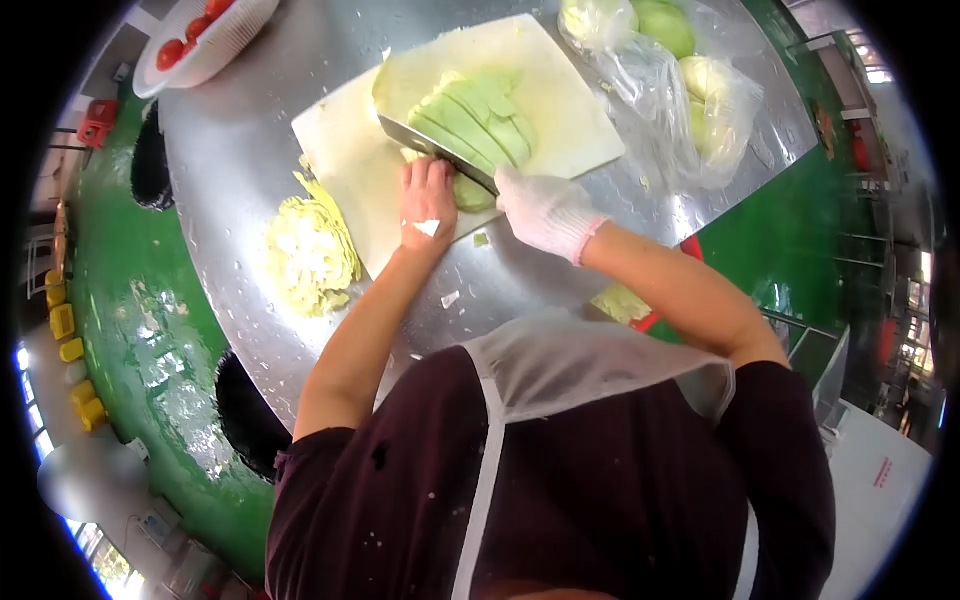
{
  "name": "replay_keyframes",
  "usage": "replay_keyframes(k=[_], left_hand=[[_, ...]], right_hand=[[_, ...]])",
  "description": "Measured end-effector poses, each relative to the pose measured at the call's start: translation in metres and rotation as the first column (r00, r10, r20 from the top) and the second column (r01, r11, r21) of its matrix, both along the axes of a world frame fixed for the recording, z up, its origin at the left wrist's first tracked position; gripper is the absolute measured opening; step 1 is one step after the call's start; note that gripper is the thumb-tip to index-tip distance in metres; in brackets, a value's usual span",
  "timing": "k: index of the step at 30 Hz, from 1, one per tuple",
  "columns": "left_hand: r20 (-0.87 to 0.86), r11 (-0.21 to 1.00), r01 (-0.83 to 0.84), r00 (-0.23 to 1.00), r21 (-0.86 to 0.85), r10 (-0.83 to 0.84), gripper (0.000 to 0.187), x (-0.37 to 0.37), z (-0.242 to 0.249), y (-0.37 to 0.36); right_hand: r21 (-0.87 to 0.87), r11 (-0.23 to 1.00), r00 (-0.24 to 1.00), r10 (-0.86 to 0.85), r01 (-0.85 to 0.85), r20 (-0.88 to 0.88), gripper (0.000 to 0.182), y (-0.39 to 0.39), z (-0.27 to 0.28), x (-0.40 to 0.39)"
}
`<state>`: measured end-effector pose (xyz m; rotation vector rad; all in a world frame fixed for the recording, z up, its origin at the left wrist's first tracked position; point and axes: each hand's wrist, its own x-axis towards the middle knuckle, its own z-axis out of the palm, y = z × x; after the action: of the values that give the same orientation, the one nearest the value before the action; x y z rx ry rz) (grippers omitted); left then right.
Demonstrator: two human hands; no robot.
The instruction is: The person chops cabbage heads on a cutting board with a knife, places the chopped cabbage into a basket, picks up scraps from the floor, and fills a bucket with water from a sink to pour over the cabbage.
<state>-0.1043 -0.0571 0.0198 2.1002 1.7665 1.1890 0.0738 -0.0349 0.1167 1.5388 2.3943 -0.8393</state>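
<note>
A white cutting board (565,95) lies tilted on the metal table. On it are pale green cabbage slices (480,115), fanned out behind the blade. My right hand (548,210), in a white knit glove, is closed round the handle of a kitchen knife (435,145). The blade stands over the cabbage, slanting up and left. My bare left hand (428,205) has its fingers bent and pressed together at the near side of the blade, holding down a cabbage piece (472,194). Its fingertips are partly hidden. A pale patch sits on the back of that hand.
A cut leafy cabbage chunk (308,252) sits left of the board. Clear plastic bags (665,110) with cabbages lie to the right. A white basket (240,38) of tomatoes stands at the far left. Cabbage in a red-edged container (650,321) shows by the near table edge.
</note>
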Motion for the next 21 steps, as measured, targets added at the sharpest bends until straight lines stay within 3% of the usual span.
replay_keyframes(k=[1, 2, 3, 4, 6, 7, 11, 15, 18, 21], left_hand=[[-0.012, 0.998, 0.055, 0.998, -0.002, -0.055, 0.020, -0.004, 0.004, -0.002], [-0.023, 0.994, 0.111, 0.994, -0.008, -0.111, 0.023, -0.009, 0.006, -0.006], [-0.032, 0.963, 0.228, 0.971, -0.145, -0.235, 0.050, -0.021, 0.004, -0.010], [-0.226, 0.946, 0.285, 0.922, -0.155, -0.314, 0.062, -0.032, 0.015, -0.008], [-0.566, 0.891, 0.397, 0.691, -0.223, -0.449, 0.086, -0.052, 0.037, -0.005], [-0.566, 0.880, 0.403, 0.676, -0.250, -0.471, 0.113, -0.057, 0.040, 0.008], [-0.725, 0.762, 0.424, 0.288, -0.489, -0.626, 0.133, -0.037, 0.095, 0.068], [-0.644, 0.584, 0.474, 0.047, -0.658, -0.764, 0.146, 0.001, 0.115, 0.119], [-0.612, 0.536, 0.403, -0.080, -0.742, -0.787, 0.144, 0.020, 0.109, 0.132], [-0.601, 0.551, 0.416, 0.012, -0.724, -0.799, 0.137, 0.020, 0.102, 0.138]], right_hand=[[0.023, 0.997, 0.995, 0.077, -0.079, 0.069, 0.024, -0.001, 0.023, -0.001], [0.043, 0.998, 0.999, 0.035, -0.036, 0.020, 0.026, -0.005, 0.031, 0.004], [0.057, 0.998, 1.000, -0.004, 0.005, -0.030, 0.028, -0.010, 0.036, 0.011], [0.055, 0.997, 0.996, -0.045, 0.050, -0.081, 0.030, -0.014, 0.040, 0.017], [0.060, 0.978, 0.974, -0.193, 0.201, -0.120, 0.031, -0.020, 0.054, 0.035], [0.085, 0.959, 0.958, -0.258, 0.269, -0.125, 0.029, -0.021, 0.057, 0.046], [0.122, 0.865, 0.873, -0.473, 0.486, -0.121, 0.026, -0.021, 0.045, 0.092], [0.079, 0.847, 0.851, -0.522, 0.525, -0.054, 0.024, -0.032, 0.023, 0.120], [0.022, 0.833, 0.833, -0.551, 0.552, -0.040, 0.023, -0.036, 0.010, 0.122], [-0.044, 0.831, 0.830, -0.556, 0.554, -0.038, 0.025, -0.038, 0.003, 0.124]])
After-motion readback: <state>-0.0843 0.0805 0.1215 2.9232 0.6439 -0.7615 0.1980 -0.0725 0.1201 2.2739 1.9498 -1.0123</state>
